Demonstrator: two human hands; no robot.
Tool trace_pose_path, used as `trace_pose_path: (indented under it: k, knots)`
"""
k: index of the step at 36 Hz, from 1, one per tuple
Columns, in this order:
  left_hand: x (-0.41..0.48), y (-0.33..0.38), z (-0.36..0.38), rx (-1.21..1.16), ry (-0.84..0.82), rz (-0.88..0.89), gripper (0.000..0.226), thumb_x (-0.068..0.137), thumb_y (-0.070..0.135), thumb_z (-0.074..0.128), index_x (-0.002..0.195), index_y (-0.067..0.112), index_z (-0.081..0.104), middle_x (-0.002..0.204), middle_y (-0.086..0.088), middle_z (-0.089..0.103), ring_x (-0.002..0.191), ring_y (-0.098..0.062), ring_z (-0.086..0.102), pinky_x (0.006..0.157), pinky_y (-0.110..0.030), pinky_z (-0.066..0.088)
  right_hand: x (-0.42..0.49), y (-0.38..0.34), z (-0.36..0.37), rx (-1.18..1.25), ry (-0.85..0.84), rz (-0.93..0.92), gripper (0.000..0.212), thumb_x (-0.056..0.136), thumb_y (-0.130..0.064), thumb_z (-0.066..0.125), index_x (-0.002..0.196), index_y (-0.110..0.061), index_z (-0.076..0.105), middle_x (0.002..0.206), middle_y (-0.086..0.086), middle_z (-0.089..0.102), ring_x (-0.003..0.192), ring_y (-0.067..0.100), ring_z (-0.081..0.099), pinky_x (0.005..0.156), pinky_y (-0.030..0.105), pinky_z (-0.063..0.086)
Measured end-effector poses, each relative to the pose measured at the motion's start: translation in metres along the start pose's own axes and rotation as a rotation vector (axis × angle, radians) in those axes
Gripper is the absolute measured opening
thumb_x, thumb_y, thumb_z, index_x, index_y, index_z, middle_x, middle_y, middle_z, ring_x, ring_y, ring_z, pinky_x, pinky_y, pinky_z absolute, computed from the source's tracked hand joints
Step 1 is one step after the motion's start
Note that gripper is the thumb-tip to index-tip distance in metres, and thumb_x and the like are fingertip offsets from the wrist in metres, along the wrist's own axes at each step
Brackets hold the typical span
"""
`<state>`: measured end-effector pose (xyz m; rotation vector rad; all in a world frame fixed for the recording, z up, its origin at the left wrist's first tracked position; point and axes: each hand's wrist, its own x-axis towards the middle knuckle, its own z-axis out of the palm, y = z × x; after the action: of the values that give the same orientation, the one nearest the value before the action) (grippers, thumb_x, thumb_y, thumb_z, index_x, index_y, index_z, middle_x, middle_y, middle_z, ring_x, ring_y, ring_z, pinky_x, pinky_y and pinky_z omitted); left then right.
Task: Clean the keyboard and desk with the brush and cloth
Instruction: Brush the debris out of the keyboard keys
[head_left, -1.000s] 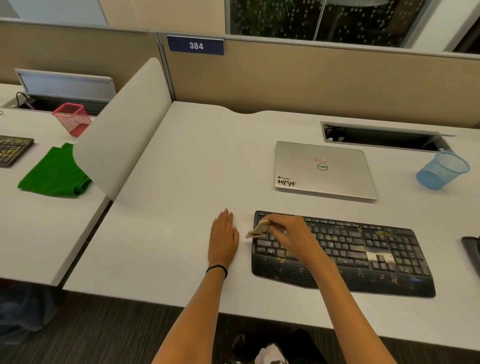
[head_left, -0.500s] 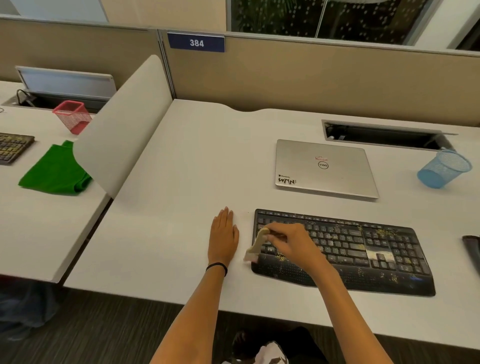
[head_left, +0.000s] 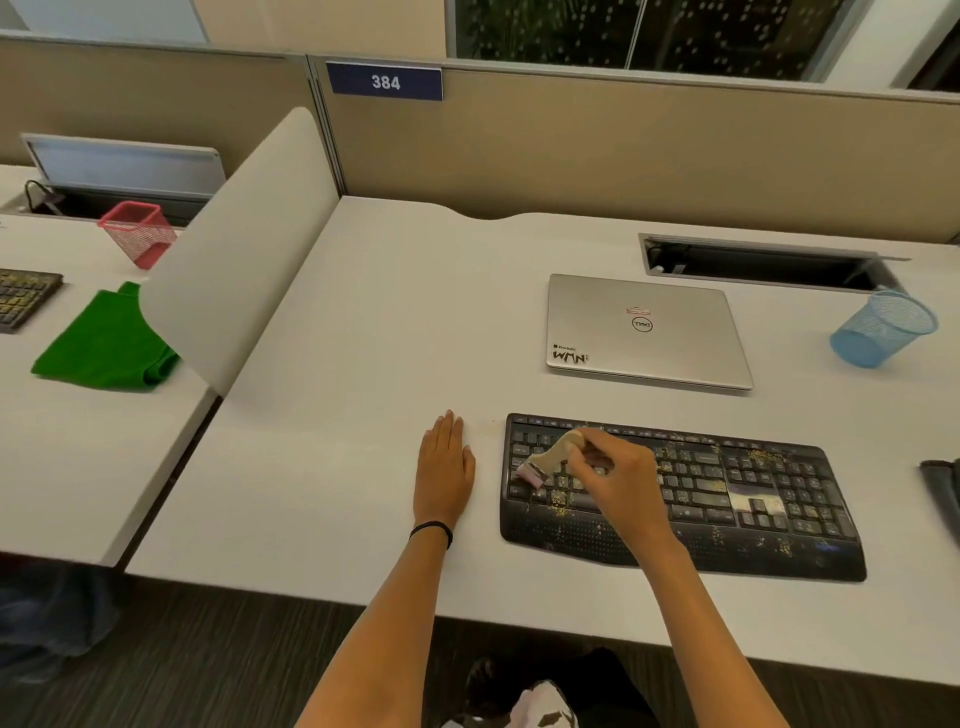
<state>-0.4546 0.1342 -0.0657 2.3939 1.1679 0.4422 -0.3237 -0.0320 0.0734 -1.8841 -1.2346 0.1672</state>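
Brush (head_left: 549, 458): lower centre, bristles on the left keys of the keyboard (head_left: 727, 499); looks light, with a stiff handle and soft tip.
Right hand (head_left: 621, 480): pinches the handle's upper end, probably the best hold.
Left hand (head_left: 444, 470): flat on the desk (head_left: 363, 364), fingers straight.
Cloth (head_left: 104, 343): far left, limp.

Right hand (head_left: 621, 486) drew brush (head_left: 546, 459) off keyboard (head_left: 753, 486) left edge, back onto keys.

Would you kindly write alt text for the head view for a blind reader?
The right hand holds a small brush on a debris-speckled black keyboard; the left hand rests flat on the white desk, a closed laptop behind.
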Motion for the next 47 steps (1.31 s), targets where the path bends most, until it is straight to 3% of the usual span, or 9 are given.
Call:
trace_pose_path:
  k: [4,8,13,18,24,32,37,41,47]
  knots:
    - [0.000,0.000,0.000,0.002,-0.004,-0.001,0.049,0.100,0.018,0.034,0.147,0.009,0.026,0.156,-0.006,0.022,0.144,-0.017,0.016,0.116,-0.023,-0.001,-0.002,0.001,-0.001,0.010,-0.029,0.033,0.010,0.083,-0.002,0.065,0.084,-0.011,0.069,0.072,-0.006,0.066,0.073,0.008,0.061,0.060,0.017,0.052]
    - [0.000,0.000,0.000,0.007,0.001,0.004,0.049,0.100,0.017,0.035,0.147,0.008,0.028,0.155,-0.007,0.023,0.144,-0.018,0.017,0.116,-0.024,0.001,-0.002,-0.002,-0.001,0.050,0.010,0.103,0.009,0.084,-0.004,0.063,0.085,-0.011,0.069,0.069,-0.006,0.064,0.071,0.014,0.060,0.060,0.018,0.050]
    - [-0.001,-0.001,0.000,0.014,0.005,0.008,0.048,0.099,0.017,0.035,0.146,0.008,0.030,0.154,-0.007,0.025,0.144,-0.018,0.019,0.116,-0.024,0.002,-0.003,-0.004,0.003,-0.009,0.068,0.141,0.006,0.086,-0.008,0.061,0.084,-0.011,0.066,0.069,-0.002,0.063,0.060,0.006,0.057,0.058,0.019,0.049]
    - [-0.001,0.000,0.000,0.012,0.003,0.011,0.049,0.099,0.018,0.035,0.147,0.008,0.029,0.155,-0.007,0.024,0.144,-0.018,0.018,0.117,-0.025,0.002,0.002,-0.009,0.002,-0.013,-0.038,0.137,0.010,0.084,-0.005,0.061,0.075,-0.009,0.064,0.065,0.002,0.062,0.061,0.017,0.057,0.055,0.022,0.045]
    - [-0.001,0.000,0.000,0.010,0.005,0.007,0.048,0.099,0.017,0.036,0.146,0.008,0.030,0.154,-0.007,0.025,0.144,-0.018,0.019,0.117,-0.024,0.002,0.005,-0.009,0.001,-0.010,0.014,0.148,0.006,0.086,-0.008,0.061,0.083,-0.011,0.065,0.066,-0.009,0.058,0.071,-0.004,0.057,0.057,0.010,0.045]
    - [0.000,-0.001,0.000,0.016,-0.007,0.005,0.049,0.100,0.018,0.035,0.147,0.007,0.028,0.155,-0.007,0.023,0.144,-0.019,0.017,0.116,-0.025,0.001,0.004,-0.012,0.001,-0.040,-0.003,0.144,0.008,0.086,-0.006,0.060,0.079,-0.008,0.065,0.067,0.000,0.063,0.058,0.010,0.057,0.059,0.020,0.047]
    - [0.000,-0.001,-0.001,0.009,-0.004,0.007,0.048,0.099,0.017,0.035,0.146,0.007,0.029,0.155,-0.008,0.024,0.144,-0.019,0.018,0.116,-0.025,0.002,0.007,-0.010,0.002,-0.104,-0.080,0.156,0.009,0.085,-0.009,0.062,0.076,-0.011,0.063,0.066,-0.001,0.063,0.058,0.010,0.057,0.059,0.022,0.047]
    - [0.000,0.000,-0.001,0.006,-0.005,0.007,0.048,0.099,0.018,0.035,0.146,0.007,0.029,0.155,-0.007,0.023,0.144,-0.018,0.017,0.117,-0.025,0.002,0.007,-0.011,0.005,-0.056,-0.010,0.162,0.010,0.087,-0.011,0.058,0.078,-0.010,0.062,0.063,-0.009,0.057,0.056,0.007,0.055,0.056,0.015,0.045]
    - [0.000,0.000,-0.001,0.013,-0.005,0.008,0.049,0.100,0.018,0.034,0.147,0.008,0.027,0.155,-0.007,0.022,0.144,-0.018,0.016,0.115,-0.023,-0.002,0.007,-0.007,0.005,-0.020,-0.049,0.185,0.006,0.086,-0.009,0.061,0.082,-0.010,0.065,0.067,-0.002,0.062,0.058,0.008,0.056,0.059,0.022,0.048]
